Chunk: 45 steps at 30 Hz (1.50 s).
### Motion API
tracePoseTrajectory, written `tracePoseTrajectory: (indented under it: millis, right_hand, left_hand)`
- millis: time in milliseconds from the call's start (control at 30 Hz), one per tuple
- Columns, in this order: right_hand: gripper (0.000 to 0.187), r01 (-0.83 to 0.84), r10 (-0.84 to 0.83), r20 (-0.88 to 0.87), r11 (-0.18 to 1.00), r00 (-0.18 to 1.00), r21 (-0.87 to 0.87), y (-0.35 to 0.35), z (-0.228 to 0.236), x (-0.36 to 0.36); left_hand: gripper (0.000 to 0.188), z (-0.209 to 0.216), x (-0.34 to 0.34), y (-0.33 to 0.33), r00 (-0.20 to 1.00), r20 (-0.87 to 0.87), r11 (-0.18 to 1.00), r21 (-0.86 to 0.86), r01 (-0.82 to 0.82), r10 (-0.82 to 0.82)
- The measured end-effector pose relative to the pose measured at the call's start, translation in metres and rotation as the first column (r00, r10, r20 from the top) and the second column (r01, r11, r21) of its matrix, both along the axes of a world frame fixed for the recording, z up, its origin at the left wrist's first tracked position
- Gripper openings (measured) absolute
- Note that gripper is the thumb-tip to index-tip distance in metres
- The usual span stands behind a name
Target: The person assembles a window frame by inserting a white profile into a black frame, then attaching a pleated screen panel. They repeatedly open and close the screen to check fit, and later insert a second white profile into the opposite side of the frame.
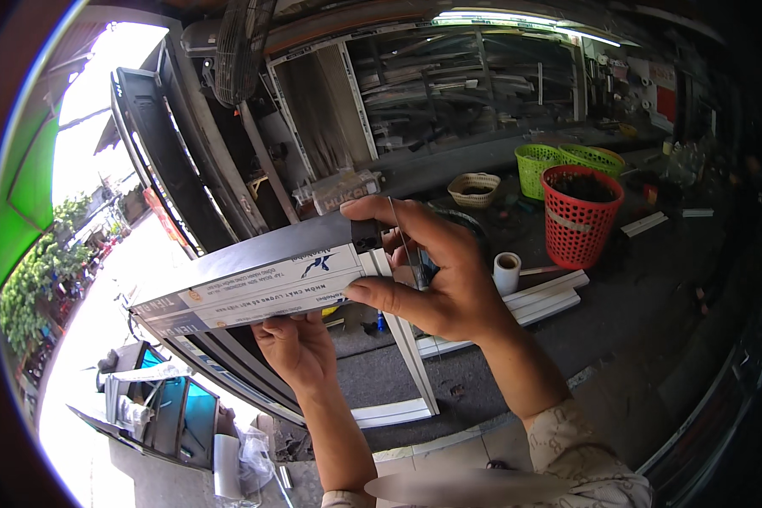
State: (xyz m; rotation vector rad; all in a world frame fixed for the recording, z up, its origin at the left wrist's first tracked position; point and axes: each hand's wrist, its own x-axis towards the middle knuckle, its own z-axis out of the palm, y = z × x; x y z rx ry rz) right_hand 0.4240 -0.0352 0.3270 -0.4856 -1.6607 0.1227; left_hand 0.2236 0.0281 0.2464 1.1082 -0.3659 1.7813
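An aluminium frame [267, 284] stands tilted before me, its upper bar dark on top and covered in printed white film along the side facing me. My right hand [444, 275] spans the bar's right end, thumb on the film and index finger over the dark corner piece [365, 234]. A thin, dark, wire-like strand [406, 240] runs down by its fingers; whether they hold it I cannot tell. From below, my left hand [298, 351] grips the lower edge of the same bar, its fingertips partly hidden behind it.
Right of the frame are a white roll [506, 273], white profiles [542, 300] and a red basket [577, 222]. Green baskets [538, 165] and a beige basket [474, 191] stand farther back. A fan [241, 55] hangs upper left. At lower left lies a blue-paned dark frame [173, 406].
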Motion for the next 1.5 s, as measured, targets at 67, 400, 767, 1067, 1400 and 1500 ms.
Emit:
tracePoseTrajectory:
  millis: [67, 400, 767, 1067, 1400, 1500]
  right_hand:
    - [0.067, -0.009, 0.009, 0.002, 1.000, 1.000, -0.009, 0.001, 0.000, 0.000]
    - [0.063, 0.046, -0.048, 0.036, 0.998, 0.998, 0.052, 0.004, -0.001, -0.002]
    - [0.063, 0.051, -0.052, 0.012, 0.996, 0.999, 0.071, 0.008, -0.002, -0.007]
    - [0.064, 0.042, -0.045, 0.016, 0.988, 0.999, 0.148, 0.015, -0.003, -0.007]
    - [0.077, 0.153, -0.162, 0.060, 0.980, 0.985, 0.129, 0.012, -0.007, -0.007]
    - [0.097, 0.346, -0.362, 0.101, 0.926, 0.927, 0.148, 0.001, -0.010, -0.009]
  left_hand:
    - [0.042, -0.001, 0.000, 0.000, 1.000, 0.020, 1.000, -0.003, -0.006, 0.006]
    - [0.043, -0.002, -0.003, 0.004, 0.999, 0.003, 0.996, 0.073, 0.049, -0.049]
    - [0.045, -0.004, 0.003, 0.007, 0.998, 0.000, 0.993, 0.104, -0.060, 0.060]
    - [0.047, -0.010, -0.004, 0.010, 0.980, -0.031, 0.980, 0.040, -0.193, 0.194]
    - [0.043, -0.005, -0.006, -0.015, 0.995, -0.017, 0.996, -0.010, -0.094, 0.094]
    - [0.042, 0.004, -0.010, -0.026, 0.995, -0.040, 0.993, -0.072, -0.090, 0.088]
